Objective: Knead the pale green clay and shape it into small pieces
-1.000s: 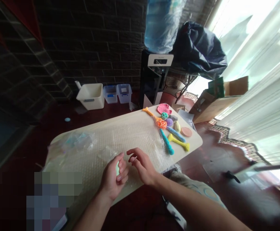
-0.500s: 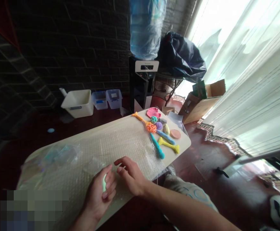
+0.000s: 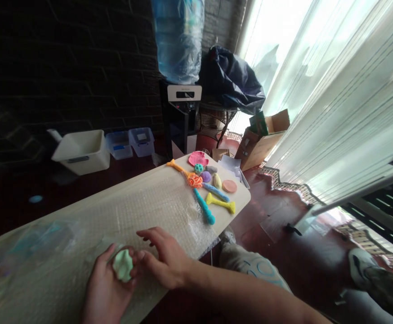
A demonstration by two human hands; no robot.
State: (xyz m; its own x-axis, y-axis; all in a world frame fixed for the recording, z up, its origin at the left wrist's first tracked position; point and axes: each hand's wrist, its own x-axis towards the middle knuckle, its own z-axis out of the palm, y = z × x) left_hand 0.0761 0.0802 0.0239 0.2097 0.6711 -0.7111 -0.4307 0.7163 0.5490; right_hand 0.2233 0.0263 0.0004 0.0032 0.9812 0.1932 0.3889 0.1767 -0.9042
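Observation:
A pale green lump of modelling clay (image 3: 123,265) rests in the palm of my left hand (image 3: 107,283), whose fingers curl around it. Its surface looks dented and uneven. My right hand (image 3: 164,258) is close beside it on the right, fingers apart and slightly bent, the thumb pointing at the lump. Whether the thumb touches the clay I cannot tell. Both hands are above the bubble wrap (image 3: 129,216) spread over the pale table (image 3: 242,193). At the table's far right lie shaped clay pieces: a teal stick (image 3: 203,207), a yellow bone shape (image 3: 221,203) and an orange piece (image 3: 194,180).
Further clay pieces include a pink one (image 3: 198,158) and a flat peach disc (image 3: 229,186). A clear plastic bag (image 3: 43,238) lies on the left of the table. Beyond stand a white bin (image 3: 82,150), a water dispenser (image 3: 183,108) and a cardboard box (image 3: 262,139).
My left hand has opened from a closed grip, so the green clay now shows as a wide lump. My right hand's fingers are more stretched. The view has shifted right.

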